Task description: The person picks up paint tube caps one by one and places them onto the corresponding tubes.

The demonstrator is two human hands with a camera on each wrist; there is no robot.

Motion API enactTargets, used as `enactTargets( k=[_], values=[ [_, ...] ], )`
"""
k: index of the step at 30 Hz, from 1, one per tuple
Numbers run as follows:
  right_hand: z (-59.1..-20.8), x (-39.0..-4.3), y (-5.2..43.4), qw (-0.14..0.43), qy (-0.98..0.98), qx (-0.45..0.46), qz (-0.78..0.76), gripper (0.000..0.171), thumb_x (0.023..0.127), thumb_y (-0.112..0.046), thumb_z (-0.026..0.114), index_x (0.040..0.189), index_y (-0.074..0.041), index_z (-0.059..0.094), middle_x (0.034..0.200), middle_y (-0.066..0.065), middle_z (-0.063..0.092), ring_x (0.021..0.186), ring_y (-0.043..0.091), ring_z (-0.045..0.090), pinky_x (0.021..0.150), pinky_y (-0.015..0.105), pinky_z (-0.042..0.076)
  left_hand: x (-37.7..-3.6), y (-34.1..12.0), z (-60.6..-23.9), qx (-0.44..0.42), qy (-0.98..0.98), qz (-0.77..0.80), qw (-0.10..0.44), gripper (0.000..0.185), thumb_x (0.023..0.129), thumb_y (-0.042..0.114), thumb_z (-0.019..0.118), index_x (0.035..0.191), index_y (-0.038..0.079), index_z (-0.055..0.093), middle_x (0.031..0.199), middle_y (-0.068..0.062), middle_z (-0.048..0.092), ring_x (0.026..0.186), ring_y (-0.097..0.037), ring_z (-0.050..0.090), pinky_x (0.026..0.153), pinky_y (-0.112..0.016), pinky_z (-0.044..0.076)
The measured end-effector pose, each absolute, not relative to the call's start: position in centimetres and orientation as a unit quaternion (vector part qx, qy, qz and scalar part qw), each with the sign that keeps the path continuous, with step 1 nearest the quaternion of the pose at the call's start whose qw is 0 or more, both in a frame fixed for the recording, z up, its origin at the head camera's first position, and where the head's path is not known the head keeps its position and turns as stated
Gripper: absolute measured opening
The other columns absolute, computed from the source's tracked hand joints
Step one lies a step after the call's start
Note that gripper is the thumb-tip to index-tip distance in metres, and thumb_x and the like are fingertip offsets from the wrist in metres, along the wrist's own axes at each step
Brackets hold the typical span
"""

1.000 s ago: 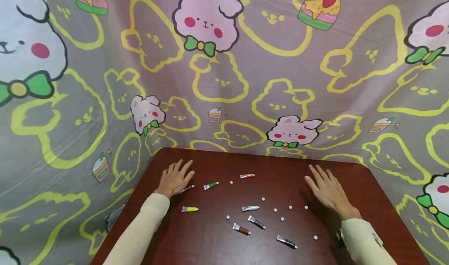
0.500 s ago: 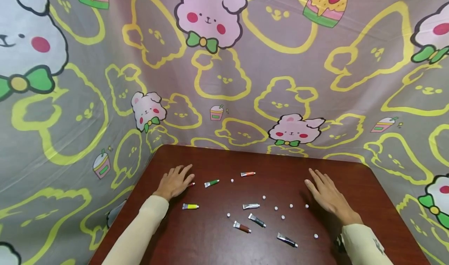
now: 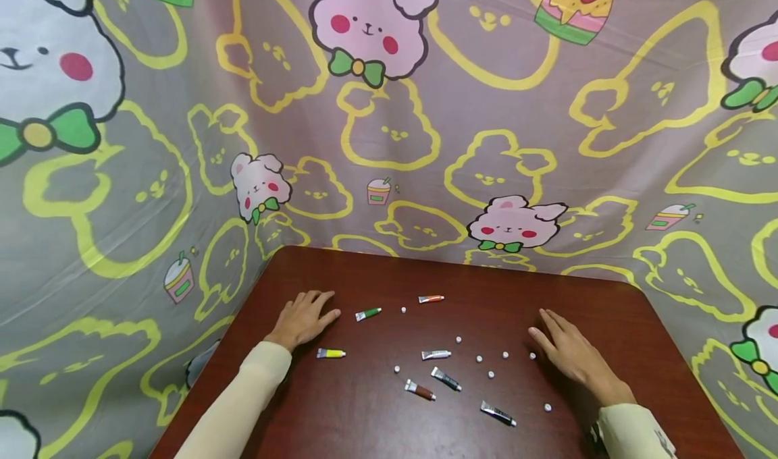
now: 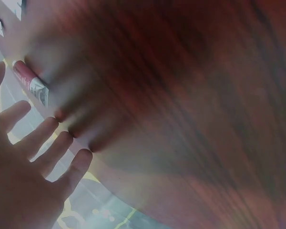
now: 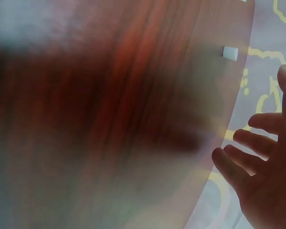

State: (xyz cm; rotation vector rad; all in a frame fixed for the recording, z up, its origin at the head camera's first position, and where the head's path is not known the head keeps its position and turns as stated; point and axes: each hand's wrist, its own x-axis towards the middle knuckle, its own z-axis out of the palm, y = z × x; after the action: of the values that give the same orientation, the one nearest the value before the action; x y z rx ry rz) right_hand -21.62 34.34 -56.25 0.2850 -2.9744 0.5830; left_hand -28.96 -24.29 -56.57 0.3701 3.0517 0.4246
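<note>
Over the left side of the table my left hand (image 3: 302, 319) reaches palm down, fingers extended and a little spread, with nothing in its grasp. In the left wrist view a small red paint tube (image 4: 32, 84) lies on the table just past the fingertips; in the head view the hand covers it. Nearby are a green paint tube (image 3: 368, 314) and a yellow paint tube (image 3: 331, 354). My right hand (image 3: 574, 351) hangs low at the table's right side, fingers relaxed, holding nothing. A white cap (image 5: 230, 53) shows beyond its fingers in the right wrist view.
Farther back lies an orange paint tube (image 3: 431, 299). Toward the middle front are white (image 3: 436, 355), dark grey (image 3: 446, 379), brown (image 3: 420, 390) and black (image 3: 498, 414) tubes, with several small white caps scattered around. A patterned curtain (image 3: 413, 128) encloses the table (image 3: 340, 418).
The left hand has come down over the red paint tube, which showed beside it earlier and is now hidden in the head view. The right hand has drawn slightly back toward the person.
</note>
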Motion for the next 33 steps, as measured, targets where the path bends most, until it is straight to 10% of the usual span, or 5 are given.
enactTargets(
  k=[11, 33],
  values=[
    [-57.0, -20.1, 34.2, 0.134, -0.967, 0.14, 0.164, 0.064, 0.094, -0.036, 0.085, 0.136, 0.008, 0.068, 0.131, 0.03, 0.067, 0.119, 0.053, 0.064, 0.1, 0.069, 0.051, -28.4, -24.3, -56.2, 0.139, 0.984, 0.111, -0.02, 0.059, 0.101, 0.054, 0.072, 0.145, 0.014, 0.066, 0.149, -0.015, 0.06, 0.136, -0.04, 0.055, 0.105, -0.065, 0.048],
    [-57.9, -19.3, 33.1, 0.126, -0.96, 0.147, 0.204, 0.031, 0.083, -0.029, 0.094, 0.099, -0.012, 0.073, 0.079, -0.012, 0.056, 0.074, 0.001, 0.051, 0.064, 0.029, 0.044, -27.0, -23.8, -56.0, 0.149, 0.983, 0.101, -0.036, 0.029, 0.1, 0.03, 0.08, 0.125, 0.015, 0.075, 0.12, -0.009, 0.07, 0.116, -0.035, 0.066, 0.089, -0.056, 0.051]
  ],
)
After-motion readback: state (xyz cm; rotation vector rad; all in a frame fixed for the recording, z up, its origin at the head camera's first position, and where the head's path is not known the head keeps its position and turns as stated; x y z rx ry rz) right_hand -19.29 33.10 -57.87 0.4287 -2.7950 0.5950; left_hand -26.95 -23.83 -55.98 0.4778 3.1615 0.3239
